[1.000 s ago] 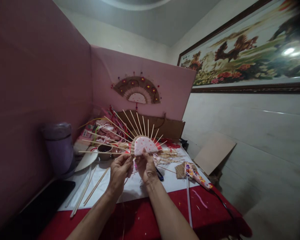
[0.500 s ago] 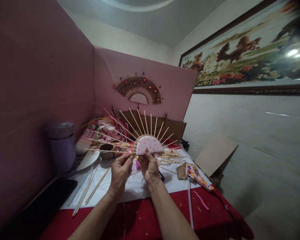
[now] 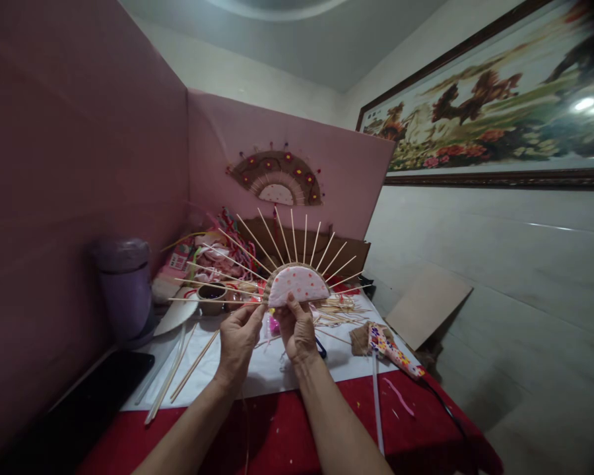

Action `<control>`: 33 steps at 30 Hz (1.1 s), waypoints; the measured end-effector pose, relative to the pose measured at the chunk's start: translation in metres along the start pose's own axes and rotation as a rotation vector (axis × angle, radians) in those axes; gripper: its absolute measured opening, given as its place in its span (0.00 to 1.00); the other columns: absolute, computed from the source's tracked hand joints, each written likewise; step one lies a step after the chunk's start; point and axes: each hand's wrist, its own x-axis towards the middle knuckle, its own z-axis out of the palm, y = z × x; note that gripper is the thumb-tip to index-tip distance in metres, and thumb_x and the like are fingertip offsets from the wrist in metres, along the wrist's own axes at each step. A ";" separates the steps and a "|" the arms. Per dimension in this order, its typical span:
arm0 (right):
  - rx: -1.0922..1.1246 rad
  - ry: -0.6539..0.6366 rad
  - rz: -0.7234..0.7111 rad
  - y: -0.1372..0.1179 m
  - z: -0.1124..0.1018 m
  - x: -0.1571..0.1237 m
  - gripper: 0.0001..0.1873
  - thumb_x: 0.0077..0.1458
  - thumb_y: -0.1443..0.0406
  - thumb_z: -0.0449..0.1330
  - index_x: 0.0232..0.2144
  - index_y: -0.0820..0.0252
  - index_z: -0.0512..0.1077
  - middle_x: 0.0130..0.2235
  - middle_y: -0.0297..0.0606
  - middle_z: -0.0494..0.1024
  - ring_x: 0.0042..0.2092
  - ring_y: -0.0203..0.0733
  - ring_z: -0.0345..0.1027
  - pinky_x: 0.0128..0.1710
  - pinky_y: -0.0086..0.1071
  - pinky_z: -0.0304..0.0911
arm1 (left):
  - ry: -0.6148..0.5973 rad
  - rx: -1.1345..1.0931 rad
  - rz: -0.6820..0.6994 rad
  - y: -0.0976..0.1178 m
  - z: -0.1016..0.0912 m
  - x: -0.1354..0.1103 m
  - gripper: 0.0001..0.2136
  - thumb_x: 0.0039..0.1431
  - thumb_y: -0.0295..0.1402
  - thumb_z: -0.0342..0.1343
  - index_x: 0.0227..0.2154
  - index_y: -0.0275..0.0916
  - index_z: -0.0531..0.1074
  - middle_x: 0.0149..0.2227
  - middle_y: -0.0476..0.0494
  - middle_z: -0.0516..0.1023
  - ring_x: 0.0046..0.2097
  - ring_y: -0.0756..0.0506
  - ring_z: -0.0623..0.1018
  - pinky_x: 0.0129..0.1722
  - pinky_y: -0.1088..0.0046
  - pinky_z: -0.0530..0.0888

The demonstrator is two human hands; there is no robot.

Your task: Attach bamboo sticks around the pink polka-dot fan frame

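Both hands hold up a handmade fan frame (image 3: 299, 287), a white half-round piece with red dots and a brown rim. Many thin wooden sticks fan out from its curved edge. My left hand (image 3: 238, 340) pinches its lower left corner, by the lowest stick. My right hand (image 3: 297, 333) grips the flat bottom edge, thumb on the dotted face and fingers behind, mostly hidden. On the pink board behind hangs a finished-looking fan (image 3: 277, 178) with a brown band, red flowers and a similar dotted half-round.
The table has a white sheet over red cloth (image 3: 277, 435). Around lie a purple tumbler (image 3: 123, 290), a dark phone (image 3: 103, 386), a brown cup (image 3: 211, 300), loose sticks (image 3: 194, 366), a flower-patterned glue gun (image 3: 396, 353) with a glue stick, and a pile of ribbons (image 3: 218, 254).
The fan frame has turned slightly to face me more squarely, so its dotted face and right-hand sticks look wider. Both hands keep their hold.
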 end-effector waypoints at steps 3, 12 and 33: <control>-0.016 -0.006 -0.005 0.000 -0.001 0.000 0.20 0.39 0.69 0.68 0.36 0.57 0.67 0.25 0.25 0.73 0.23 0.28 0.66 0.23 0.22 0.63 | 0.002 -0.016 0.006 0.000 0.000 0.000 0.14 0.43 0.42 0.62 0.22 0.33 0.71 0.14 0.58 0.55 0.16 0.58 0.53 0.13 0.82 0.49; -0.058 -0.020 -0.013 0.000 -0.001 -0.002 0.17 0.39 0.67 0.67 0.32 0.57 0.66 0.24 0.24 0.72 0.22 0.28 0.64 0.22 0.23 0.62 | 0.033 -0.002 0.018 0.001 0.002 -0.001 0.15 0.44 0.43 0.61 0.19 0.34 0.67 0.13 0.58 0.56 0.15 0.58 0.54 0.14 0.82 0.50; -0.113 -0.012 -0.022 -0.001 0.001 -0.004 0.17 0.38 0.68 0.68 0.31 0.58 0.66 0.24 0.24 0.72 0.21 0.28 0.63 0.20 0.23 0.61 | 0.082 -0.006 -0.001 0.001 0.000 0.000 0.17 0.45 0.42 0.59 0.16 0.36 0.61 0.11 0.59 0.54 0.14 0.58 0.51 0.13 0.82 0.48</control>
